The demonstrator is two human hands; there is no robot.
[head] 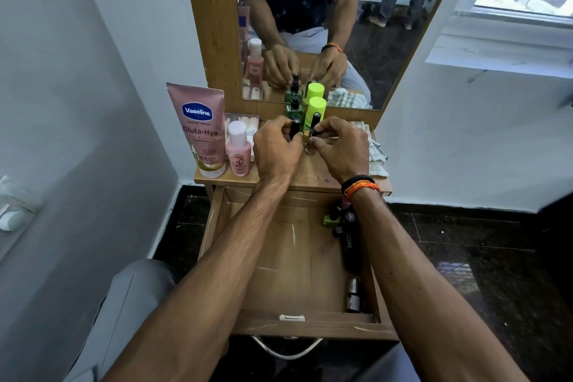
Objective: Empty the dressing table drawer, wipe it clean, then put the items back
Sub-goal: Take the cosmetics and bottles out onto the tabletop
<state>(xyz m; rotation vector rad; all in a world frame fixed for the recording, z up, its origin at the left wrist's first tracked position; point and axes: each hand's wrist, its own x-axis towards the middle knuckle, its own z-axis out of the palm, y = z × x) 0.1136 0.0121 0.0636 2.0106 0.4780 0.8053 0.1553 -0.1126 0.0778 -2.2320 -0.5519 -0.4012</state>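
Both hands are up on the little wooden counter, fingers curled in and nearly meeting. The left hand (277, 150) is pinching a slim black tube (295, 129) that stands upright between thumb and fingers. The right hand (340, 149) pinches a second black tube (315, 124), tilted a bit, and there's a small brassy piece (307, 136) plus a little metal ring (309, 150) right between the two hands. Can't tell which fingers actually hold those, it's too cramped in there. The right wrist has a black and orange thread band (361, 186).

Just behind the knuckles, along the counter's back edge against the mirror (310, 9), stand a dark green glass-looking pump bottle (291, 110) and a bright lime cylinder bottle (314, 112). On the left end: a tall glossy pink lotion tube (201, 130) standing on its cap at the left front corner, a small pink bottle with a white cap (238, 149) beside it, and a clear plastic pack of white pieces (248, 121) behind. At the right edge, a crumpled checked cloth (376, 150), partly hanging off.

The drawer (297, 321) is pulled open under the forearms, scuffed bare wood over most of its floor. Along its right wall there's still stuff: a green nail polish bottle (329, 219), a long black tube (350, 248), and a small silvery and dark piece (353, 295) near the front right corner.
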